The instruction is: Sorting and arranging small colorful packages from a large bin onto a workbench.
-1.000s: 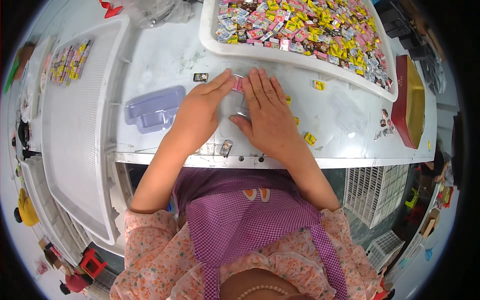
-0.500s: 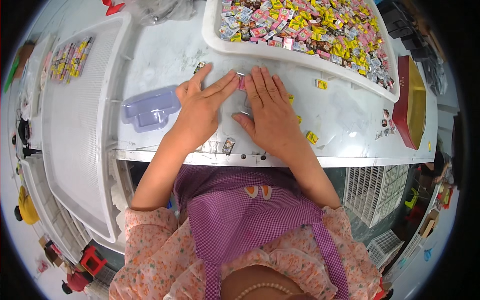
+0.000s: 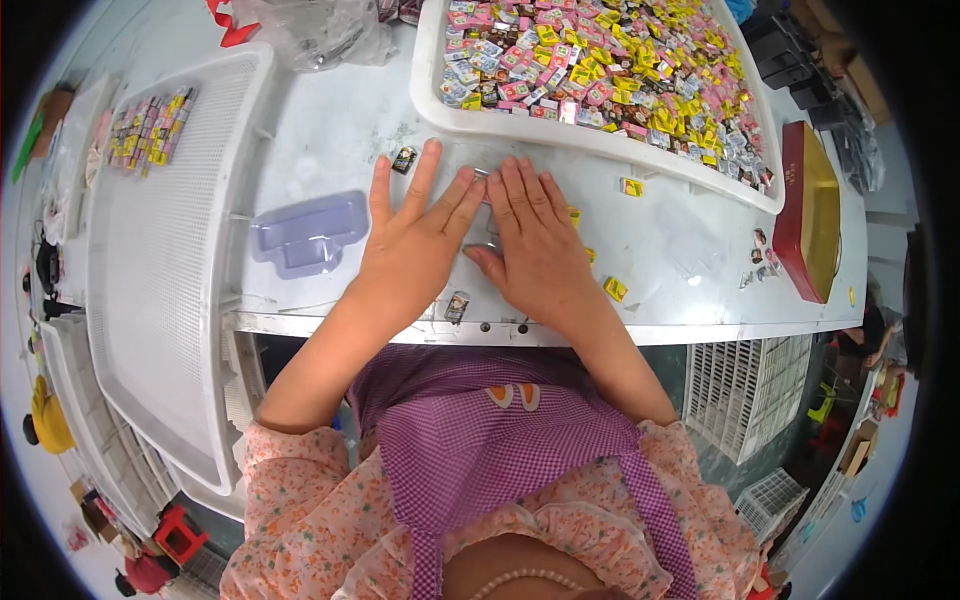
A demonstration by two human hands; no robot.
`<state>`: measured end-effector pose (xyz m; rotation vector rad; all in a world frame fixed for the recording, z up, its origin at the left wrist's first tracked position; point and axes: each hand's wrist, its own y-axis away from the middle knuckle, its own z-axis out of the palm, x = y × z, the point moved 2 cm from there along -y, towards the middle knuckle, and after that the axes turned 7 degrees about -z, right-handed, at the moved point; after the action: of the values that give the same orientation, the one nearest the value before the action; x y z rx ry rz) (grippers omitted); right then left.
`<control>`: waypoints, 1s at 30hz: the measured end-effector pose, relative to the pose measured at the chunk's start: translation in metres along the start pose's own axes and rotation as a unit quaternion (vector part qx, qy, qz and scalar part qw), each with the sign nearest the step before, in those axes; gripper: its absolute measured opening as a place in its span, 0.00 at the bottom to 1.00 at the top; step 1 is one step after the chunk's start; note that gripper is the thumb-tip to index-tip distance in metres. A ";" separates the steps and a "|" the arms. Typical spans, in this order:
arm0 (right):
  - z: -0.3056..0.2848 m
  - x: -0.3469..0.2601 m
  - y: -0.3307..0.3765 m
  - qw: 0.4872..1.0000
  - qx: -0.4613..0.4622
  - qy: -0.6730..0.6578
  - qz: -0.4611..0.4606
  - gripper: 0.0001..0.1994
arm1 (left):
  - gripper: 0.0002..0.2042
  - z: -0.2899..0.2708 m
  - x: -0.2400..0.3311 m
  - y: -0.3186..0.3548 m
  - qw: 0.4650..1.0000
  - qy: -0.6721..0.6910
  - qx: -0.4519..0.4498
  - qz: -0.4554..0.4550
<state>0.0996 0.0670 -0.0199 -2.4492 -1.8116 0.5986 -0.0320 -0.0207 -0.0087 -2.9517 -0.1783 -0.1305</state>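
Pressing both hands flat, left hand point(image 3: 415, 245) and right hand point(image 3: 540, 250) spread open over a clear plastic tray point(image 3: 487, 205) on the counter point(image 3: 330, 130), gripping nothing. Keep pressure even; candy bin point(image 3: 600, 140) sits at 12 o'clock.

Both hands point(image 3: 480, 245) lie flat (fingers spread) beside the candy tray point(image 3: 440, 115).

left hand point(image 3: 415, 245) flat, fingers spread | right hand point(image 3: 535, 250) flat, palm down
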 end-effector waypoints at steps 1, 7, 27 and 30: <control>0.000 0.000 0.000 1.000 0.004 -0.006 0.000 0.35 | 0.28 -0.001 0.003 0.000 1.000 -0.012 0.001 -0.009; 0.002 0.000 0.001 1.000 0.013 0.014 -0.007 0.35 | 0.28 0.001 -0.005 0.000 0.999 -0.011 -0.034 -0.016; -0.055 0.025 0.080 0.987 0.107 -0.074 0.094 0.14 | 0.18 -0.026 0.007 0.047 0.945 0.310 -0.099 -0.021; -0.040 0.016 0.074 0.993 0.109 0.004 0.048 0.12 | 0.15 -0.026 0.016 0.045 0.952 0.297 -0.074 -0.006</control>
<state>0.1842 0.0663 -0.0058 -2.3970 -1.5408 0.7472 -0.0122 -0.0672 0.0109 -2.8933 -0.1015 -1.0542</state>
